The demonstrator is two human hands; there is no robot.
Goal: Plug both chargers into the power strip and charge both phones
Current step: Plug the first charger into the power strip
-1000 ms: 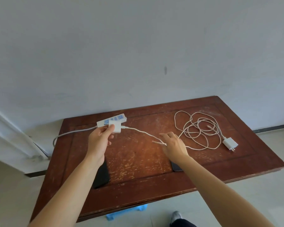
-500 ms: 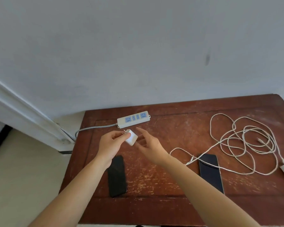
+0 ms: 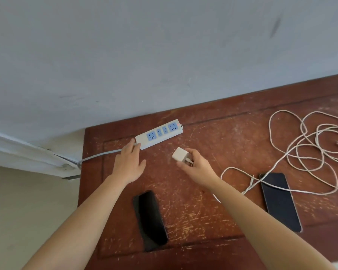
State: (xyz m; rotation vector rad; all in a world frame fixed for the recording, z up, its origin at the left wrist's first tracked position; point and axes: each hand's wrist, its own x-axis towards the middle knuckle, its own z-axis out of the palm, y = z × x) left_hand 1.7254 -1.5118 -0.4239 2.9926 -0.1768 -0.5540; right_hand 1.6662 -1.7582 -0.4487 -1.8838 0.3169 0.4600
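A white power strip (image 3: pixel 159 133) with blue sockets lies near the table's far left edge. My left hand (image 3: pixel 129 163) is open, its fingertips touching the strip's cable end. My right hand (image 3: pixel 196 166) holds a white charger cube (image 3: pixel 180 155) above the table, just right of the strip, prongs pointing up-left. Its white cable (image 3: pixel 242 170) trails right from under my hand. One black phone (image 3: pixel 151 219) lies face up between my forearms. A second black phone (image 3: pixel 279 200) lies to the right with cable across it.
The wooden table (image 3: pixel 203 201) is scratched and stands against a grey wall. A loose tangle of white cable (image 3: pixel 310 145) covers the table's right part. The strip's grey cord (image 3: pixel 98 155) runs off the left edge toward a white door frame (image 3: pixel 27 152).
The charger cube passed from my left hand into my right hand. My left hand reached forward to the end of the power strip. The view shifted left and closer.
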